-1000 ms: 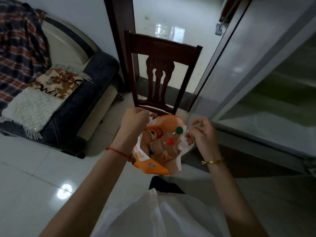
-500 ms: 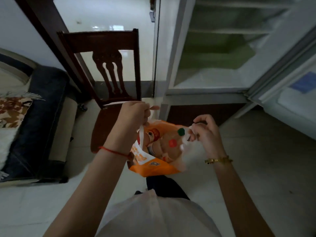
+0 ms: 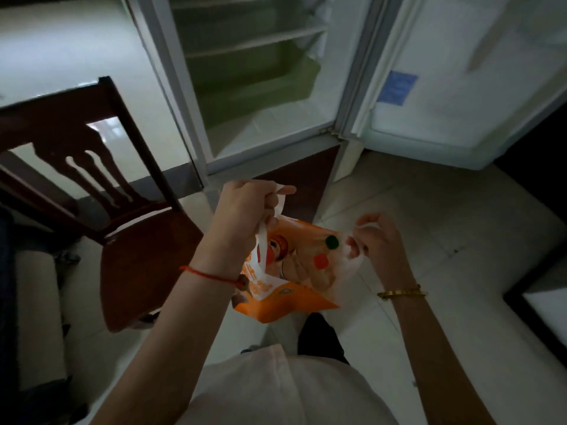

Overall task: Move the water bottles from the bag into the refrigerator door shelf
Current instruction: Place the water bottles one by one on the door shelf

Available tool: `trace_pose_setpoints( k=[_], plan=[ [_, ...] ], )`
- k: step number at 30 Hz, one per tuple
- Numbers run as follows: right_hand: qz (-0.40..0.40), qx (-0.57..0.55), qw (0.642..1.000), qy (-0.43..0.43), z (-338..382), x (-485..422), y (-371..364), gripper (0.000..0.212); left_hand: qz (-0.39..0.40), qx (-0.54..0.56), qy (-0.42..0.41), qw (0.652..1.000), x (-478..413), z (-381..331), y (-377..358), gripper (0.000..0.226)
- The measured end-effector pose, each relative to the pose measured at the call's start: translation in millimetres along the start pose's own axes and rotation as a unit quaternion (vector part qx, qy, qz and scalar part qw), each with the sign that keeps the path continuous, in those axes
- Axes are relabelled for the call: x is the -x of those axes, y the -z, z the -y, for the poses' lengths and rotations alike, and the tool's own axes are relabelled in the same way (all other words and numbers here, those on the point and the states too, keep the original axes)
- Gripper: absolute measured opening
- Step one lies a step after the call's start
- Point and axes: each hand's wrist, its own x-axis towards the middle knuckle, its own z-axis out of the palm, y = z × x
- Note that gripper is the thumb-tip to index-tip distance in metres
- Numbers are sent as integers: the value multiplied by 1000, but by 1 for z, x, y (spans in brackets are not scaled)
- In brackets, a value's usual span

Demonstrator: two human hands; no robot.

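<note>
Head view: your left hand [image 3: 245, 210] is clamped on one white handle of the orange plastic bag [image 3: 288, 289]; your right hand [image 3: 377, 240] pinches the other. Spread them wider so the capped bottles [image 3: 325, 253] inside show, then turn toward the white refrigerator door shelf [image 3: 429, 148] at two o'clock.

The left hand [image 3: 245, 210] is gripping one white handle of the orange bag [image 3: 291, 296], fingers closed around the strap. The right hand [image 3: 377, 240] is pinching the opposite handle, holding the bag mouth apart above the tiled floor [image 3: 429, 210]. Bottle caps, one green [image 3: 331, 241] and one orange-red [image 3: 321, 261], are showing inside the bag. The refrigerator [image 3: 245, 87] is standing open ahead, its door [image 3: 460, 87] swung to the right. A dark wooden chair [image 3: 122, 210] is sitting to the left.
</note>
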Motion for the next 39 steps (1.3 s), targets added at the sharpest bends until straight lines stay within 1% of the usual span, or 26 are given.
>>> trace_pose_setpoints(
  k=[5,11,14,17,22,24,26,27,29,31,32,33,34,35,37,38,39],
  plan=[
    [-42,19,999,-4,-20,-13,45,15,48,-19,12,999,-16,3,-54,32],
    [-43,32,998,-28,-44,-47,100,12,71,-22,29,997,-38,6,-117,31],
    [-31,34,998,-36,-49,-70,129,11,80,-20,27,996,-49,4,-148,31],
    [-19,59,997,-39,-54,-95,157,11,78,-22,22,996,-58,3,-178,30],
    [15,151,987,-44,-67,-140,197,11,71,-18,2,997,-70,1,-228,29],
    [38,187,980,-53,-75,-158,212,17,62,-12,-9,998,-77,2,-246,29],
    [64,252,964,-57,-85,-176,224,25,44,-10,-18,999,-84,2,-262,29],
    [67,310,947,-47,-91,-184,230,29,36,-9,-20,999,-87,1,-269,29],
    [22,430,902,28,-105,-199,234,34,32,-2,-18,999,-94,0,-282,29],
    [-53,472,871,126,-114,-210,234,27,34,5,-11,999,-99,-2,-294,30],
    [-80,477,860,162,-118,-216,233,20,33,7,-9,999,-101,-3,-299,30],
    [-89,487,849,185,-120,-221,231,13,30,7,-9,999,-103,-4,-304,30],
    [-73,492,849,176,-124,-226,229,11,25,7,-8,1000,-106,-5,-309,30],
    [-38,485,862,140,-128,-231,226,13,21,7,-6,1000,-109,-6,-314,30],
    [77,456,887,6,-138,-238,221,22,18,7,-3,1000,-115,-9,-320,30],
    [132,431,891,-48,-145,-240,218,24,20,6,0,1000,-118,-10,-323,30],
    [170,402,896,-82,-152,-241,215,26,22,6,4,1000,-120,-11,-325,30]
  ],
)
